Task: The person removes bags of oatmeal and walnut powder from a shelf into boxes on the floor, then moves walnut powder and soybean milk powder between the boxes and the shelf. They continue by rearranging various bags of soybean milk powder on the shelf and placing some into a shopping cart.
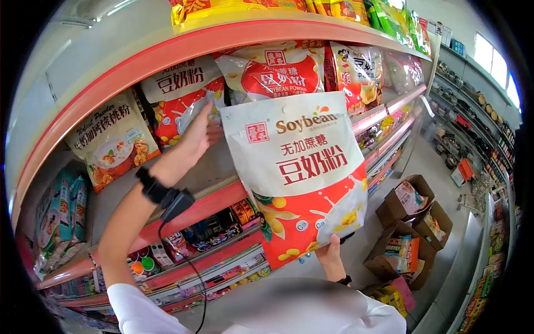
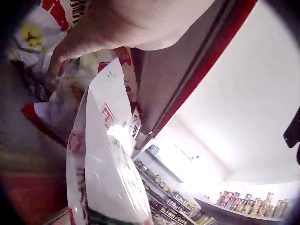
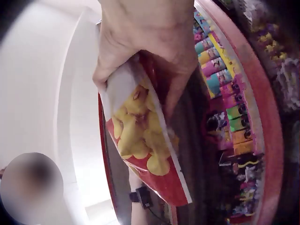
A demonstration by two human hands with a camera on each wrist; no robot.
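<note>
A large white and red bag of soybean powder is held upright in front of the shelf. My right hand grips its bottom edge, seen close up as the right hand pinching the bag. My left hand reaches up to the shelf and touches a similar soybean bag lying there; its fingers are partly hidden behind the held bag. In the left wrist view the left hand is by the shelf bags, with the held bag below it.
Red-edged shelves carry more powder bags, such as a walnut powder bag. Lower shelves hold small packets. Open cardboard boxes of goods stand on the aisle floor to the right. More shelving lines the far side.
</note>
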